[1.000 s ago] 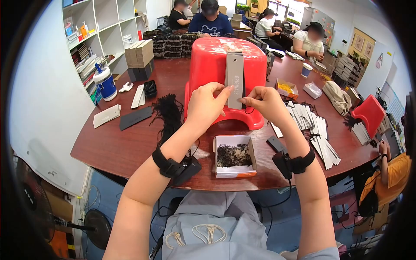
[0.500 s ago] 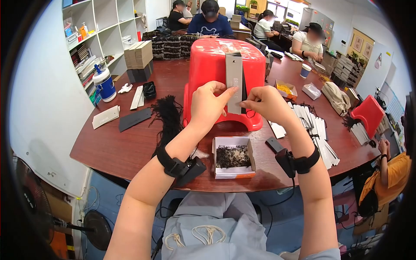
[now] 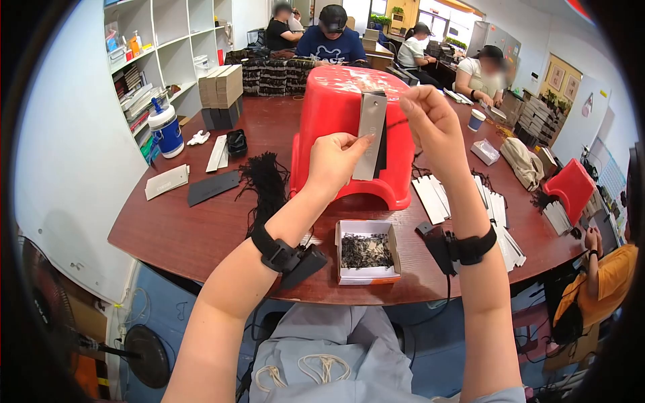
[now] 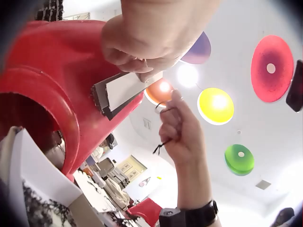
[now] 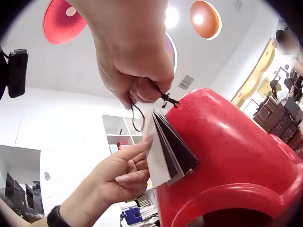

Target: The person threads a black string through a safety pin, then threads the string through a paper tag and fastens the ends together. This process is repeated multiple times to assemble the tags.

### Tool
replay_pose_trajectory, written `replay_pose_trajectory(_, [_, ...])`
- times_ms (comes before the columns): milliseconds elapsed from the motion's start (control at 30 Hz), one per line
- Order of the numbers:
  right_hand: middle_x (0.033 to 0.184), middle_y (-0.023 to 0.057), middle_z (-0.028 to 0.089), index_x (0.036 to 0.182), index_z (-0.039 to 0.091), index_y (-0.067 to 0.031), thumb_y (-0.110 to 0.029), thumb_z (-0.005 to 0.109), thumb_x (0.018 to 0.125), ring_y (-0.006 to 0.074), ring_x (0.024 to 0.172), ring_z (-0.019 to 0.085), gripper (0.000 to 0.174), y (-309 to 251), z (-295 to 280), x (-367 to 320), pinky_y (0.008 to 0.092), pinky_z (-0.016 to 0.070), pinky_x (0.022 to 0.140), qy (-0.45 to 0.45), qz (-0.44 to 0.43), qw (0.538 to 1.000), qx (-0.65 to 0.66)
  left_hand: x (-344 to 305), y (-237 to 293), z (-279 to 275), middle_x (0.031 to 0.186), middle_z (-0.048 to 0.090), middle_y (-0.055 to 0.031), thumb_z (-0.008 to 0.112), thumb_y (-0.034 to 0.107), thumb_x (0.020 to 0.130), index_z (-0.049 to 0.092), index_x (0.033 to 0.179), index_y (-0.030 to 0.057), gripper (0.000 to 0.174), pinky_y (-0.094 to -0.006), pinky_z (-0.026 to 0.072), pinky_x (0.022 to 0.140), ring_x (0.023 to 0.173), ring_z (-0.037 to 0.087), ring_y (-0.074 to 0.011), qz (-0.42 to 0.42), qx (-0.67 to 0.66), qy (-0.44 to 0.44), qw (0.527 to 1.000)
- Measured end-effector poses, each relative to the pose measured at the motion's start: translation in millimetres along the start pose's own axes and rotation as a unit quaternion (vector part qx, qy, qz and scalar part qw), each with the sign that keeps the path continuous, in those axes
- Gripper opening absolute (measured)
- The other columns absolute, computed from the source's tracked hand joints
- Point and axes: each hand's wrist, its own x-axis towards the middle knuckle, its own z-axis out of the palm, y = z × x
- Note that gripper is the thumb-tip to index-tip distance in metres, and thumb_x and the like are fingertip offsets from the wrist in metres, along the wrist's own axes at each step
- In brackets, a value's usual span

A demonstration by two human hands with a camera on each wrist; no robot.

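Several long grey and black hang tags (image 3: 367, 163) lean upright in a stack against the side of an upturned red plastic stool (image 3: 329, 111). With thumb and fingertips, my left hand (image 3: 332, 161) pinches the front grey tag along its left edge at mid-height. Up beside the tags' top right, my right hand (image 3: 433, 117) pinches a thin black cord (image 5: 169, 100). A loop of it hangs below the fingers in the right wrist view, with a knot sticking out the other side, close over the tag tops.
Before the stool sits a small white box (image 3: 368, 277) of small black pieces. Left of it lie a bundle of black cords (image 3: 262, 178), a dark tag (image 3: 213, 189) and pale tags (image 3: 166, 181). More white tags (image 3: 430, 200) spread at the right. Other people sit around the table.
My right hand has risen from the tags' lower right edge to beside their top, with the black cord in its fingers. The left hand still holds the front tag.
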Motion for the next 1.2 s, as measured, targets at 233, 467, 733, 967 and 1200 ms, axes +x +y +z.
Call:
replay_pose_trajectory(233, [0.062, -0.006, 0.045, 0.086, 0.05, -0.0027, -0.013, 0.052, 0.082, -0.0006, 0.054, 0.034, 0.011, 28, 18, 30, 0.0147, 0.0258, 0.047, 0.087, -0.067, 0.994, 0.007, -3, 2, -2, 0.047, 0.045, 0.0015, 0.06, 0.028, 0.077, 0.058, 0.071, -0.0009, 0.029, -0.0199, 0.0243, 0.031, 0.034, 0.034, -0.0029, 0.012, 0.043, 0.007, 0.999])
replay_pose_trajectory(467, [0.072, -0.0031, 0.051, 0.088, 0.05, -0.0017, -0.014, 0.051, 0.083, 0.0004, 0.062, 0.04, 0.013, 47, 3, 24, 0.0136, 0.031, 0.053, 0.189, -0.034, 0.977, -0.091, -1, 0, -3, 0.048, 0.047, 0.001, 0.06, 0.028, 0.076, 0.058, 0.07, -0.001, 0.03, -0.0195, 0.0257, 0.032, 0.034, 0.034, -0.0031, 0.028, 0.038, 0.006, 0.999])
replay_pose_trajectory(733, [0.052, -0.0059, 0.038, 0.082, 0.052, -0.0014, -0.008, 0.056, 0.079, 0.001, 0.047, 0.03, 0.008, 54, 12, -20, 0.0178, 0.0244, 0.041, 0.113, -0.12, 0.97, -0.18, 4, -5, -4, 0.07, 0.057, -0.0037, 0.049, 0.013, 0.083, 0.045, 0.097, 0.0009, 0.019, -0.0159, 0.0294, 0.034, 0.042, 0.041, -0.0012, 0.127, -0.032, -0.089, 0.987])
replay_pose_trajectory(967, [0.054, -0.0078, 0.04, 0.089, 0.053, -0.003, -0.012, 0.053, 0.081, -0.0004, 0.044, 0.03, 0.012, 40, 10, -20, 0.0154, 0.0224, 0.039, 0.064, 0.065, 0.996, 0.006, -3, -2, -5, 0.07, 0.055, -0.0031, 0.043, 0.01, 0.085, 0.038, 0.103, 0.0041, 0.019, -0.0156, 0.0289, 0.035, 0.04, 0.037, -0.001, 0.113, -0.07, -0.143, 0.981])
replay_pose_trajectory(1200, [0.053, -0.0111, 0.033, 0.106, 0.049, -0.0053, -0.018, 0.051, 0.083, -0.0018, 0.041, 0.026, 0.027, 31, 3, -18, 0.0148, 0.017, 0.036, -0.04, 0.212, 0.963, 0.163, 1, 1, -9, 0.081, 0.055, -0.0033, 0.046, 0.009, 0.083, 0.04, 0.102, 0.0029, 0.02, -0.0151, 0.0318, 0.04, 0.054, 0.045, -0.0016, 0.147, -0.072, -0.158, 0.974])
